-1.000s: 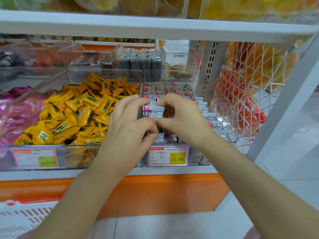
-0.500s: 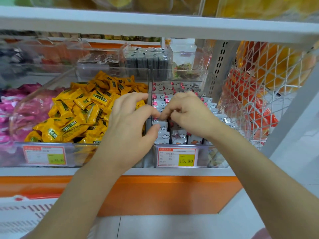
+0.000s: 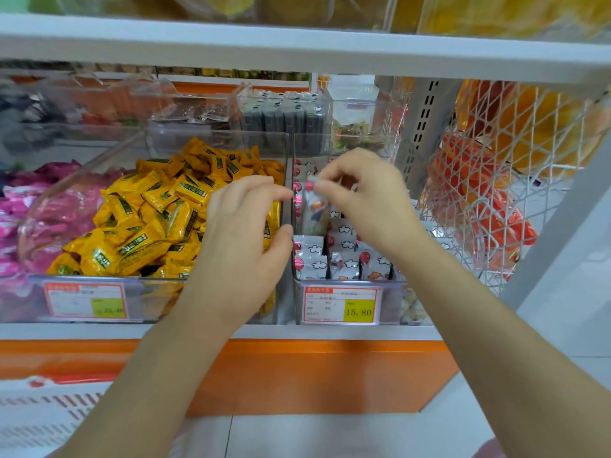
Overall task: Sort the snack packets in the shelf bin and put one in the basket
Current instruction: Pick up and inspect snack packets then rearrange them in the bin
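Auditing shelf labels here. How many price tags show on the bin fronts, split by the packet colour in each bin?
Price tag on the yellow-packet bin: 1
Price tag on the white-packet bin: 1
Total: 2

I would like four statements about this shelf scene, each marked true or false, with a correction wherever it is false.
1. The right hand pinches a white packet by its top. True.
2. The left hand grips a packet too. False: it holds nothing and its fingers are relaxed.
3. The price tag below the raised packet reads 15.80. True.
4. The yellow packets stand in neat rows. False: they lie in a loose heap.
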### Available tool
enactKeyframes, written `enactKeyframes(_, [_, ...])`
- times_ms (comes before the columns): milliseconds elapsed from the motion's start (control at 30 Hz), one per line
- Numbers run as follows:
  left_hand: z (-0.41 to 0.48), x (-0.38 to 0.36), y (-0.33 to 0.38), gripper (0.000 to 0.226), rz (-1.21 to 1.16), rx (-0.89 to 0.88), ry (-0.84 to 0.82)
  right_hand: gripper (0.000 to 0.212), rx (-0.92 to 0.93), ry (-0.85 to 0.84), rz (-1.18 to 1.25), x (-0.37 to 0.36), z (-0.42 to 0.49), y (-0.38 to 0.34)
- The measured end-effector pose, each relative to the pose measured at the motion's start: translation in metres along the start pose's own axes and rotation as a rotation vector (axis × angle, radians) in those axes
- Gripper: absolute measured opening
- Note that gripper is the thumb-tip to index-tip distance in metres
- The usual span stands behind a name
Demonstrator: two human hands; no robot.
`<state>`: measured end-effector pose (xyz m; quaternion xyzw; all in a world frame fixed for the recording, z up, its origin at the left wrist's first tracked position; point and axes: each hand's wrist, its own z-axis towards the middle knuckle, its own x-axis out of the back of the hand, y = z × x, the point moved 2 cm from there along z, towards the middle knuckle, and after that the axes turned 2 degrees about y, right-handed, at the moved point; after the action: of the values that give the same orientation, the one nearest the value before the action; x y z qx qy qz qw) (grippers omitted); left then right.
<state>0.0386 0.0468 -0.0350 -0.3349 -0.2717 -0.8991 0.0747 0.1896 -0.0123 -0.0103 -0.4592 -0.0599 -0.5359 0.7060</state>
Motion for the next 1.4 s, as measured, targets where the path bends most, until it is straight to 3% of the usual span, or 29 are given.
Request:
enactKeyframes(100, [0.000, -0.001, 0.001, 0.036, -0.034, 0.036, 0.014, 0.008, -0.050, 0.207, 0.163, 0.015, -0.009, -0.002])
enactKeyframes(200, [-0.001, -0.001, 0.005, 0.041, -0.036, 0.030, 0.019, 0.016, -0.108, 0.371, 0.296, 0.027, -0.019, 0.000])
enactKeyframes(300, [-0.001, -0.003, 0.007, 0.045, -0.020, 0.023, 0.028, 0.015, -0.215, 0.473, 0.440, 0.037, -0.026, 0.006])
enactKeyframes(600, [0.002, -0.004, 0.003, 0.025, -0.144, 0.157, 0.060, 0.019, -0.414, 0.340, 0.838, 0.025, -0.037, 0.009])
enactKeyframes(733, [0.002, -0.001, -0.002, 0.016, -0.552, 0.448, 0.133, 0.009, -0.427, 0.199, 0.946, 0.025, -0.041, 0.008])
enactKeyframes(867, [0.004, -0.001, -0.008, 0.014, -0.983, 0.701, 0.174, 0.022, -0.420, 0.090, 0.979, 0.025, -0.044, 0.007])
enactKeyframes(1000, [0.004, 0.000, -0.005, 0.023, -1.059, 0.740, 0.148, 0.030, -0.418, 0.060, 1.043, 0.024, -0.044, 0.006])
enactKeyframes(1133, [0.002, 0.000, -0.004, 0.021, -1.009, 0.703, 0.100, 0.023, -0.427, 0.069, 1.093, 0.025, -0.043, 0.005])
enactKeyframes(1333, [0.002, 0.001, 0.000, 0.014, -1.060, 0.596, 0.047, 0.033, -0.551, 0.179, 1.249, 0.025, -0.041, 0.013])
enactKeyframes(1400, [0.002, 0.000, 0.001, 0.015, -1.038, 0.545, 0.014, 0.026, -0.581, 0.223, 1.251, 0.027, -0.041, 0.017])
